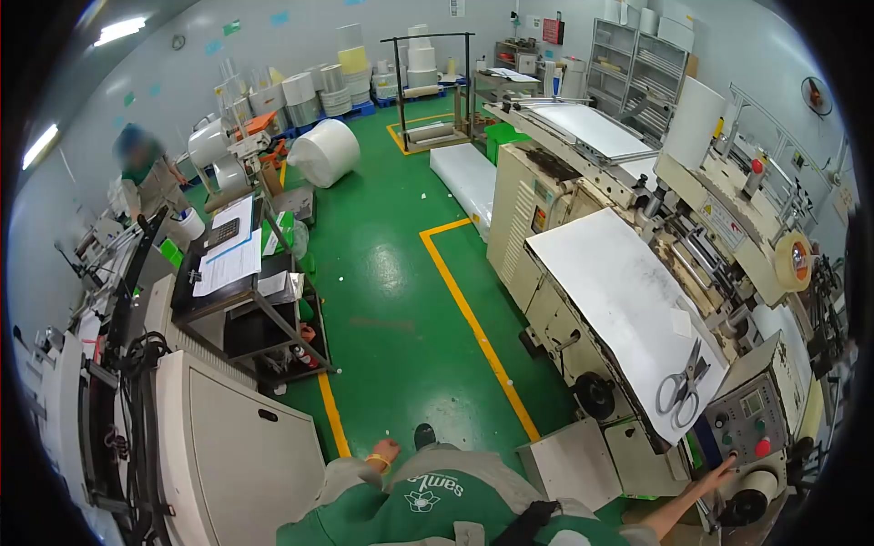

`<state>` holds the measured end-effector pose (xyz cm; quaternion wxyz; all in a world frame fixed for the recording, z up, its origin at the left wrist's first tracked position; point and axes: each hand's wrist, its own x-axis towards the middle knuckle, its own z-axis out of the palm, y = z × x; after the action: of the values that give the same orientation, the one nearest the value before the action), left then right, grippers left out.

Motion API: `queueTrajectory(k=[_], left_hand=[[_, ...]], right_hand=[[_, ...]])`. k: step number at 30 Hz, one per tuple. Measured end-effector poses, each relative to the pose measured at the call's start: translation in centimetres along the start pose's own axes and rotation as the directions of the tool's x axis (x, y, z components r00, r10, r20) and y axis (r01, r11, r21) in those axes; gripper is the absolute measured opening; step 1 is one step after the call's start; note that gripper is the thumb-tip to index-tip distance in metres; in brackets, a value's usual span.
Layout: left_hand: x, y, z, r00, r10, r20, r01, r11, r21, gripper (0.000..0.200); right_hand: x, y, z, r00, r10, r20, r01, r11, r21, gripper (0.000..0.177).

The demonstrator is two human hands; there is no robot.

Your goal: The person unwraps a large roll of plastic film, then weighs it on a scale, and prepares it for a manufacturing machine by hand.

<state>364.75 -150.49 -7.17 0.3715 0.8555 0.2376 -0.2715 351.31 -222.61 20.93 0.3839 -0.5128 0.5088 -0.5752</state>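
Observation:
My right hand [717,477] reaches to the control panel [748,424] of the machine on the right. Its fingers are stretched out, and a fingertip is at a small button on the panel's lower edge, near a red button [762,447]. Whether it presses the button cannot be made out. My left hand [386,449] hangs beside my body with loosely curled fingers and a yellow band at the wrist. Nothing shows in it. Scissors [681,389] with grey handles lie on the machine's white-covered top [605,264], just above the panel.
A roll of tape [793,261] sits on the machine. Left of me stand a beige cabinet [246,437] and a black desk with papers [228,266]. A large white roll [325,153] rests on the green floor. A person [146,173] stands at the far left.

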Motion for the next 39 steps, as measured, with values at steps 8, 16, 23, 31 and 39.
queueTrajectory(k=[8,16,23,31,39], left_hand=[[-1.2,-0.2,-1.2,1.000,0.027,-0.014,-0.024,0.989,0.144,0.034],[-0.8,-2.0,1.4,0.996,0.060,-0.072,-0.048,0.986,0.161,0.033],[-1.9,-2.0,1.8,0.994,0.076,-0.077,-0.064,0.987,0.149,0.031],[-1.2,-2.7,2.0,0.999,0.034,-0.009,-0.032,0.988,0.150,0.036],[-1.4,-1.0,1.3,0.999,0.008,0.036,-0.013,0.991,0.135,0.036]], right_hand=[[2.1,2.2,-0.8,1.000,-0.001,0.030,0.002,1.000,-0.021,0.079],[-1.6,0.1,-0.5,0.995,-0.102,-0.025,0.100,0.992,-0.071,0.079],[-2.4,-0.8,0.2,0.992,-0.124,-0.007,0.123,0.989,-0.083,0.080],[-2.3,-1.2,-0.4,0.993,-0.113,0.015,0.114,0.992,-0.061,0.080],[0.3,0.2,-0.4,0.998,-0.060,0.010,0.061,0.997,-0.042,0.082]])
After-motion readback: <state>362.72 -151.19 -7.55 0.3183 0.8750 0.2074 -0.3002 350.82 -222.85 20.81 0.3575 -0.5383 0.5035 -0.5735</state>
